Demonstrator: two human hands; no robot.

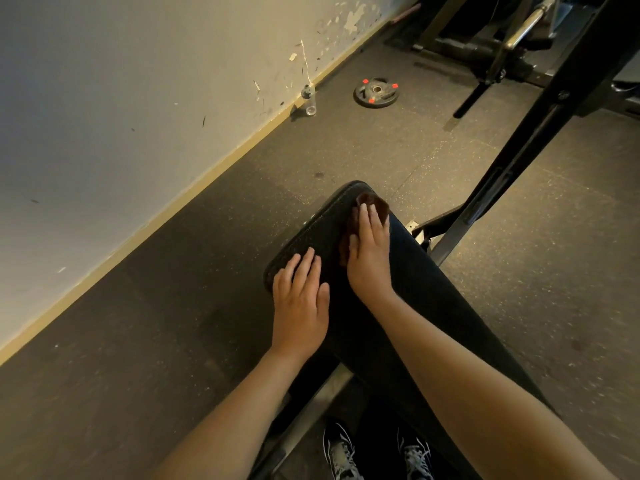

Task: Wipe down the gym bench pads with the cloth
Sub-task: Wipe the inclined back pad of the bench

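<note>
Your right hand lay flat, its fingers straight and close together. It pressed the dark brown crumpled cloth down onto the black padded vinyl gym bench pad and curled round nothing. The cloth showed past your fingertips at 12 o'clock and along the thumb side at 9 o'clock, so most of it sat hidden under the palm.

From that hand, the pad's rounded far end lay just beyond the cloth, at 11 to 12 o'clock. The long stretch of the pad ran back toward you at about 5 o'clock, under your right forearm. That axis was what counted. I judged that hardly any pad lay ahead of the cloth, so the next stroke would need to draw back toward 5 o'clock. It could instead sweep sideways toward 8 o'clock, where the pad lay bare.

Your left hand rested at 7 to 8 o'clock from the right one, near it but apart. It was open and flat on the pad by its left edge, holding nothing, seemingly as a brace. It sat in the path of a sideways sweep, and the right hand was the nearer to the cloth.
</note>
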